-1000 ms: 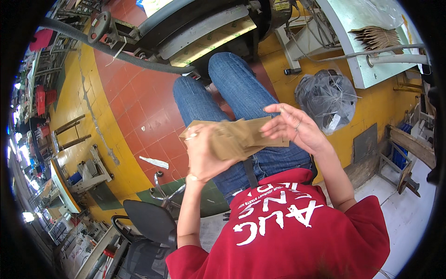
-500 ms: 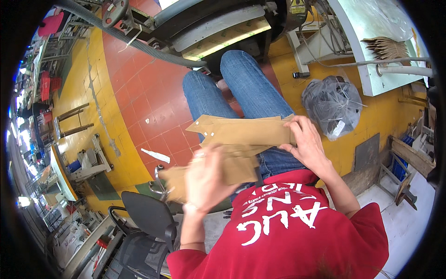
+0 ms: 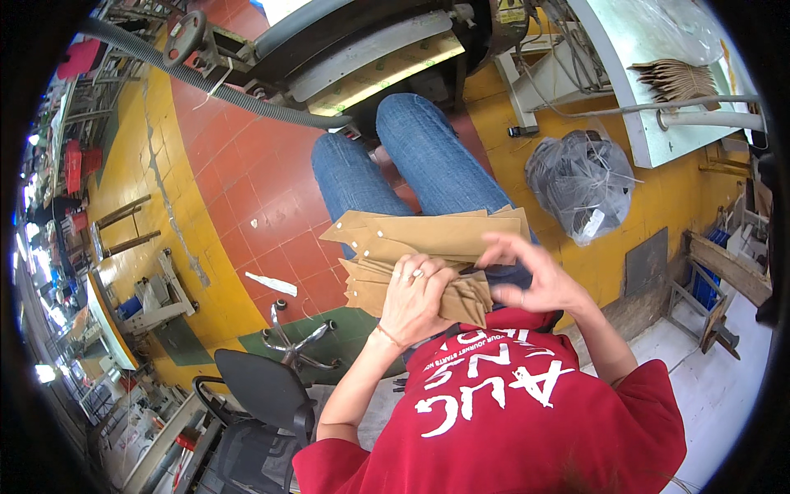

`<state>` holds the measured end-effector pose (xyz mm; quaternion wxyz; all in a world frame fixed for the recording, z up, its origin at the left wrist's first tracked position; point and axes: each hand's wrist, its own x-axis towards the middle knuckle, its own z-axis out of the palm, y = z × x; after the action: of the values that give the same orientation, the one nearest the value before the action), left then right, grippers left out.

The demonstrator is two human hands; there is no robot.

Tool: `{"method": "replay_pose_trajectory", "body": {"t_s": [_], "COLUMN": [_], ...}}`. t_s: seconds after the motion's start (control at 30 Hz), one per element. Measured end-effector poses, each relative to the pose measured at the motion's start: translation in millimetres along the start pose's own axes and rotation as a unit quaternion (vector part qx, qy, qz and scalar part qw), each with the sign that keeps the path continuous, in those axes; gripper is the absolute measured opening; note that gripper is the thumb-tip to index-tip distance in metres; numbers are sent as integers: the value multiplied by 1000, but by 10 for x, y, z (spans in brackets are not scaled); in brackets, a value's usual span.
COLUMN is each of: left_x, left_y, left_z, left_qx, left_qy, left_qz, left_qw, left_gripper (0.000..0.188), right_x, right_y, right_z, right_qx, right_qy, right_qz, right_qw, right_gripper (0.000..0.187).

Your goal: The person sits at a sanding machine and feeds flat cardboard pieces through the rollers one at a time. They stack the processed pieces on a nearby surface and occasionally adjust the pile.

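Note:
My left hand (image 3: pixel 411 295), wearing a ring, is wrapped over a fanned bundle of tan flat pieces (image 3: pixel 370 284) that look like cut leather or card. The bundle rests against my lap. Just beyond it, longer tan pieces (image 3: pixel 444 232) with pointed left ends and small white spots lie across my thighs. Beside the right ends of both groups is my right hand (image 3: pixel 539 276), its thumb and fingers apart and nothing between them. The left palm covers the middle of the bundle.
A machine (image 3: pixel 370 62) with a ribbed hose (image 3: pixel 206 74) stands beyond my knees. To the right are a tied plastic bag (image 3: pixel 583 185) on the floor and a pale table (image 3: pixel 671 140) bearing a stack of brown pieces (image 3: pixel 676 81). A black chair (image 3: pixel 259 391) stands at lower left.
My left hand has brought its bundle rightward, below the longer pieces. My right hand has let go of the longer pieces' right end and moved slightly toward me. The view has shifted slightly.

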<state>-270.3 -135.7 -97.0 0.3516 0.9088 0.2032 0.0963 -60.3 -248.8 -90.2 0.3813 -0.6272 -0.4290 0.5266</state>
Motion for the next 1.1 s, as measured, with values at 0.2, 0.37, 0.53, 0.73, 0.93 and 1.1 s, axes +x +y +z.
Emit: {"method": "replay_pose_trajectory", "body": {"t_s": [0.2, 0.37, 0.53, 0.73, 0.93, 1.1], "left_x": [-100, 139, 161, -30, 192, 215], "left_y": [131, 181, 134, 302, 351, 215], "left_z": [37, 249, 254, -19, 131, 215], "left_qx": [53, 67, 51, 102, 135, 113], "left_qy": [30, 22, 33, -6, -80, -21], "left_qz": [1, 5, 57, -4, -21, 28], "left_qw": [998, 998, 997, 995, 987, 993], "left_gripper": [47, 38, 33, 37, 34, 33], "right_x": [94, 27, -84, -3, 20, -63], "right_y": [178, 133, 74, 129, 82, 66], "right_z": [3, 22, -74, -9, 88, -70], "right_qx": [-376, -336, -34, -143, -296, 39], "right_qy": [153, 174, -72, 142, 94, -78], "right_qz": [-10, -106, -25, 13, 10, 79], "right_qw": [914, 919, 997, 979, 950, 993], "right_gripper": [48, 26, 25, 25, 22, 23]}}
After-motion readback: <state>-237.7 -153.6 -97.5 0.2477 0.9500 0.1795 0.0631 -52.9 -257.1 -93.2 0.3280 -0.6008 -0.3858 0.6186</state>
